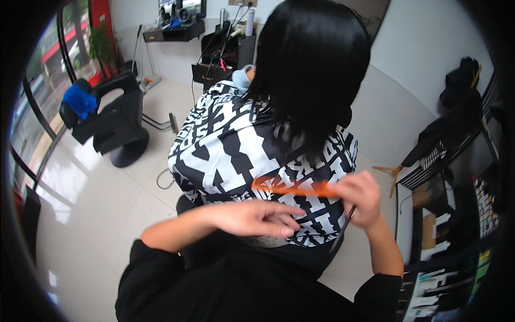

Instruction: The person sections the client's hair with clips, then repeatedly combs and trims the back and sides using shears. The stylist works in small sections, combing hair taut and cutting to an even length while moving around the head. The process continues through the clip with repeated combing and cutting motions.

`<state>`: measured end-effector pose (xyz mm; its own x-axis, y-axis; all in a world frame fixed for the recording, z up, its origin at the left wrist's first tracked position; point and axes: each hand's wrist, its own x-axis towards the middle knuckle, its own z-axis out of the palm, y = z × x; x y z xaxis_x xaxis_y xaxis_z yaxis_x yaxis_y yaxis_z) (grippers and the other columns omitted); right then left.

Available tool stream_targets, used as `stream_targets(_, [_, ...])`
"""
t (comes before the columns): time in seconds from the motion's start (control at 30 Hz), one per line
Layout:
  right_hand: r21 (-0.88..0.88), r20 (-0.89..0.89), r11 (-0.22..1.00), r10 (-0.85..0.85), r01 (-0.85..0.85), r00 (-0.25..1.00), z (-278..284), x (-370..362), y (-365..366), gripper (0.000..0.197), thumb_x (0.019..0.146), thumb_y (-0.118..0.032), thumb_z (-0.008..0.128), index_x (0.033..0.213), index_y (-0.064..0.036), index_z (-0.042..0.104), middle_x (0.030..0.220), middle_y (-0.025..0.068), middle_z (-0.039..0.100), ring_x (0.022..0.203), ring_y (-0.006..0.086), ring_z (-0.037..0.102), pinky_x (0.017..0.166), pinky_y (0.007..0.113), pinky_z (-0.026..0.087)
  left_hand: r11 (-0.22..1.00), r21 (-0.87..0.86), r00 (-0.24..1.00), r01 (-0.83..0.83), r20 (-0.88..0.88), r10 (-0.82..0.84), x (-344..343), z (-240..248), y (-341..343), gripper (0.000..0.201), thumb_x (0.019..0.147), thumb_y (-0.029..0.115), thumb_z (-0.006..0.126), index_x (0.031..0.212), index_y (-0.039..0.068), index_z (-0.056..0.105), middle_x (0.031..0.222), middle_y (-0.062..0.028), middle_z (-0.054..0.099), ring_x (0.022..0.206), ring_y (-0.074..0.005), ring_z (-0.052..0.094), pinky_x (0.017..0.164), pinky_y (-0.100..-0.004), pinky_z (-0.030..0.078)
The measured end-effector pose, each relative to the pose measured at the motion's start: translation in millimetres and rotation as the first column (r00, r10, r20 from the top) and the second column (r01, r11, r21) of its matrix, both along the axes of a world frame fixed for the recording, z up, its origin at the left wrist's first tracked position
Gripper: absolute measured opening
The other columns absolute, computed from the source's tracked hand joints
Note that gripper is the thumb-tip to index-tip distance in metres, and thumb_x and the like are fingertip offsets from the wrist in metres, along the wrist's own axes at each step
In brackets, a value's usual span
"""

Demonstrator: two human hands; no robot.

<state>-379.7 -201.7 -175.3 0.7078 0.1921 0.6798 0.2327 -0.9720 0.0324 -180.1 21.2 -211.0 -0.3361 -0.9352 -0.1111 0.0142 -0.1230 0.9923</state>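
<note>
A seated person with straight black hair [314,59] is in front of me, back turned, wearing a black-and-white patterned cape [230,155]. My right hand [362,198] is closed on one end of an orange comb [295,188], which is blurred and extends leftward across the back of the cape. A thin, dark, pointed tool [339,236] slants down from the same hand; its kind is hard to make out. My left hand [257,219] is below the comb, apart from it, palm down with fingers loosely spread and holding nothing.
A black salon chair [112,115] with a blue cloth stands at the left beside the glass front. Farther back are a wall shelf [174,33] with tools and a black trolley [230,51] with cords. At right, dark clothes hang near a wooden-legged stand [395,174] and stocked shelves [429,268].
</note>
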Motion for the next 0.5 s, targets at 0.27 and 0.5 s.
stream_targets(0.27, [0.243,0.041,0.966,-0.105,0.092,0.994,-97.8,-49.4,86.9,0.036,0.084,-0.034,0.073,0.114,-0.0128,0.076,0.104,0.0032,0.069,0.078,0.0207,0.063,0.076,0.031,0.051,0.898,-0.186,0.891,-0.399,-0.311,0.332,-86.8,-53.6,-11.5,0.031,0.107,0.018,0.049,0.131,-0.002,0.050,0.140,-0.0161,0.055,0.125,-0.0206,0.056,0.108,-0.0359,0.043])
stream_targets(0.5, [0.883,-0.461,-0.337,-0.484,0.327,0.744,-257.6,-210.1,111.0,0.050,0.108,-0.034,0.047,0.077,0.0011,0.062,0.055,0.0043,0.054,0.054,0.0131,0.060,0.057,0.027,0.048,0.842,-0.181,0.851,-0.508,0.049,0.523,-60.9,-75.9,38.9,0.031,0.108,0.027,0.043,0.103,0.002,0.060,0.088,-0.0058,0.059,0.082,-0.0121,0.053,0.080,-0.0273,0.042])
